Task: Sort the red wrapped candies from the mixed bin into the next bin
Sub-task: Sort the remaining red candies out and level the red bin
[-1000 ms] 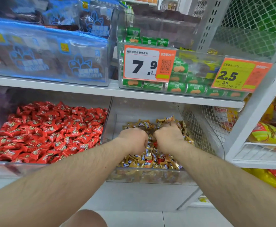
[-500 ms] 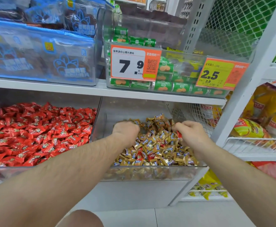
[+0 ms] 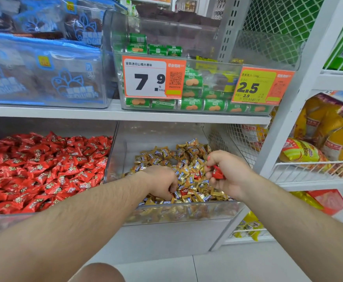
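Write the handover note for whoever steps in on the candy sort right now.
Right hand: holds red candies above the mixed bin.
Left hand: fingers down in the gold candies, next to a red one; grip unclear.
Red bin: to the left, already well filled.
Left: drop the handful there, then pick out the remaining reds.

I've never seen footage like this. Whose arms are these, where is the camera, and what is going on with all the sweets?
There is no machine: a person wears a camera on the head, looking down at their own arms. The right hand holds red wrapped candies picked from the mixed bin, which is mostly gold candies. The left hand digs among them; whether it grips one is hidden. Beside it sits the bin of red candies. Price tags hang on the shelf above.
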`<action>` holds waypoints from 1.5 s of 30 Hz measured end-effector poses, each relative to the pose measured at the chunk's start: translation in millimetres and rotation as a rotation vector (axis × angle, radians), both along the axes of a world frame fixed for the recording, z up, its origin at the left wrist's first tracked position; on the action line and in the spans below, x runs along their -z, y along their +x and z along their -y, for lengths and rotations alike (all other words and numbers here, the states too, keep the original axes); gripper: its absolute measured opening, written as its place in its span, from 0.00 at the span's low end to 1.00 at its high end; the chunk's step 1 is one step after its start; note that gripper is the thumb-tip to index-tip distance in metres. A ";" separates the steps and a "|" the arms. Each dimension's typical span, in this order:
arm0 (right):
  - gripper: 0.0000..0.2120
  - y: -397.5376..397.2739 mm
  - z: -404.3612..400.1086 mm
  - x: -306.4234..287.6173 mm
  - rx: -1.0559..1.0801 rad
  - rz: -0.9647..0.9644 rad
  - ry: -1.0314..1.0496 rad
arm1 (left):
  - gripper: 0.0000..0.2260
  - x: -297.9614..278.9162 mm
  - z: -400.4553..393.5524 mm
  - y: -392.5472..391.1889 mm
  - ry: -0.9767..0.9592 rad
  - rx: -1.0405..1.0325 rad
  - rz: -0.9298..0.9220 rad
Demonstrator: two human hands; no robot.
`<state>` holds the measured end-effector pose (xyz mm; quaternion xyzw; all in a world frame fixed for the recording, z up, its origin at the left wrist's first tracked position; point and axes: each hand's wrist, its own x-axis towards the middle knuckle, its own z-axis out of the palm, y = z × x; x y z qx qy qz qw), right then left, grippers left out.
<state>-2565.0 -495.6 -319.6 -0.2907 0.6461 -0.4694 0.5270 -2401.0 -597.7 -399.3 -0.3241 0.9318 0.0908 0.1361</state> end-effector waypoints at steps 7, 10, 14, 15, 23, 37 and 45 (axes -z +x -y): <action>0.09 2.1 -1.9 -4.2 -0.058 -0.002 0.022 | 0.14 -0.1 -2.0 -8.4 -0.134 0.017 0.183; 0.05 -2.8 0.2 -2.9 -0.022 0.056 0.050 | 0.13 -0.2 -4.6 -3.1 -0.189 -0.029 0.159; 0.10 -2.4 0.0 -2.8 0.037 0.153 0.110 | 0.09 -3.3 -8.4 5.1 -0.211 -0.076 0.058; 0.11 -1.2 -0.5 -3.8 0.041 0.173 0.121 | 0.08 -5.8 -8.7 7.1 -0.177 -0.122 -0.016; 0.15 51.7 -9.9 -37.3 -0.118 0.368 0.131 | 0.11 -72.6 -46.1 61.1 0.385 -0.686 -0.955; 0.16 262.8 35.7 -26.3 -0.347 0.417 0.253 | 0.10 -84.4 -42.4 236.4 0.505 -1.383 -1.293; 0.37 259.0 50.5 -21.7 -0.298 0.332 0.175 | 0.26 -51.2 -31.5 268.9 -0.182 -1.107 -0.199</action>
